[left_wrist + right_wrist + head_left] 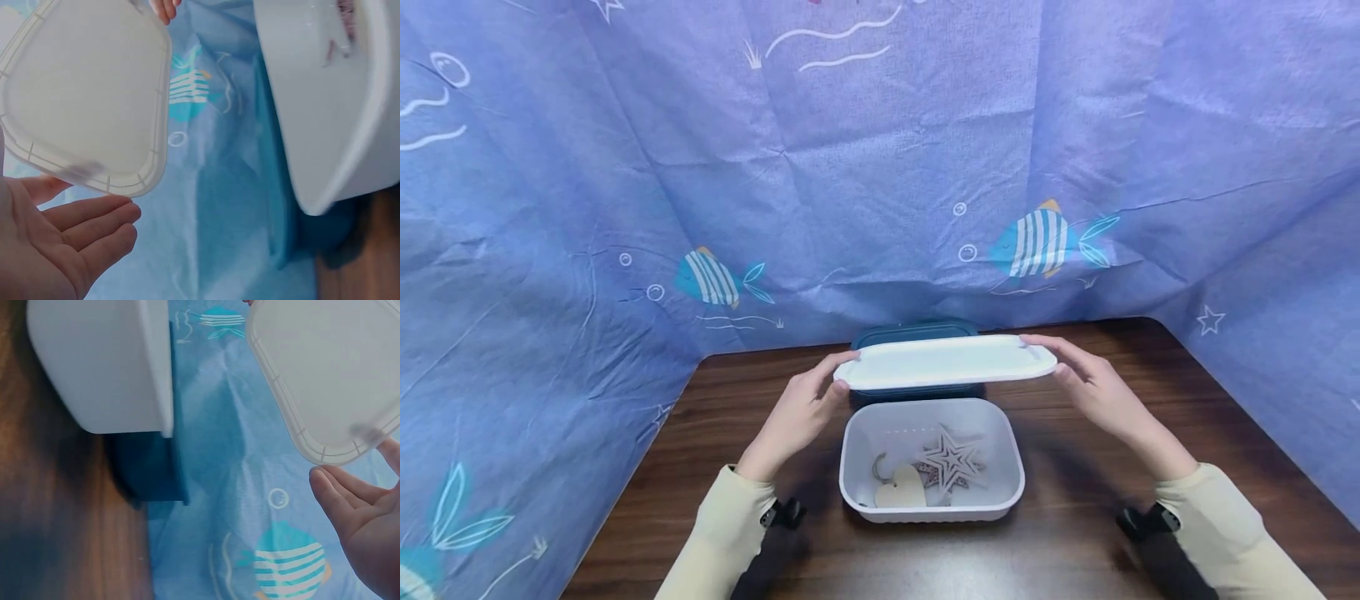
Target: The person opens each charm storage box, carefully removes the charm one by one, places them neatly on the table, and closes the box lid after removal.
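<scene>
A white lid (947,362) is held up by both hands, tilted, above and behind an uncovered white plastic box (931,514). My left hand (796,410) grips the lid's left end between thumb and fingers; the left wrist view shows its fingers (94,228) at the lid's rim. At the other end my right hand (1101,392) pinches the lid in the same way, its thumb nearer the box. Inside the box lie a wooden heart (902,488) with a twine loop and several star-shaped ornaments (951,460), partly overlapping.
Behind the white box sits a dark teal container (917,332) with a lid, partly hidden by the raised white lid. The dark wooden table (715,433) meets a blue fish-print cloth (865,208) at its back and sides. Each wrist wears a black camera mount.
</scene>
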Demonstrator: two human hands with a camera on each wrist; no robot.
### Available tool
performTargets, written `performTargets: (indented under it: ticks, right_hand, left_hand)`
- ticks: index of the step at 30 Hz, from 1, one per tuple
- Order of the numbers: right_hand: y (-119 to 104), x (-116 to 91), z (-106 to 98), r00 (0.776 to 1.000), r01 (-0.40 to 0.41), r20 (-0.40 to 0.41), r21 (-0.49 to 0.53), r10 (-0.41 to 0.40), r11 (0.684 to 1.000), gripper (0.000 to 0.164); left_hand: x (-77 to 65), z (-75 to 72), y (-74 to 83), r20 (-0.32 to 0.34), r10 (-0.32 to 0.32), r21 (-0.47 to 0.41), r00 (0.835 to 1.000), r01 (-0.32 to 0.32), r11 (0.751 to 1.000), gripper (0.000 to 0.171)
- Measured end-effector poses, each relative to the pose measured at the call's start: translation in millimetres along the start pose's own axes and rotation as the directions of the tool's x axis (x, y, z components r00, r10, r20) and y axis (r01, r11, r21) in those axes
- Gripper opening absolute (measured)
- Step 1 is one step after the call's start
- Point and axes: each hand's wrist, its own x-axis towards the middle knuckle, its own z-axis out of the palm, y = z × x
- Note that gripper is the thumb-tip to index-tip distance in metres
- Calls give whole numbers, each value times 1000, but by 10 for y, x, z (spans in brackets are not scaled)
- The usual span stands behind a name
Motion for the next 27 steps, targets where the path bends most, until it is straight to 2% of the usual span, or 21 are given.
performTargets:
  ticks: [6,12,18,22,25,27]
  right_hand:
    - [-131,150,-117,994,-47,-98,-39,43,998,39]
    - [-192,299,-227,978,-47,-203,38,54,998,37]
    - [-191,417,-297,955,-29,-292,83,52,996,36]
    - [-182,441,-349,938,-92,-329,63,108,994,33]
    - [-159,449,-396,919,-153,-359,54,162,987,29]
    - [-141,463,-422,902,-165,-396,52,172,985,28]
  left_hand:
    - [226,-99,134,-36,15,1,999,-15,1000,86]
    - [465,-117,222,-59,-13,3,998,13,1000,80]
    - [695,-67,295,-118,-26,-22,993,23,999,80]
    - [866,-38,374,-154,-39,-41,987,33,999,88]
    - [994,-10,447,-150,-65,-73,987,55,996,95]
    - [1079,20,493,-145,-85,-104,986,70,992,98]
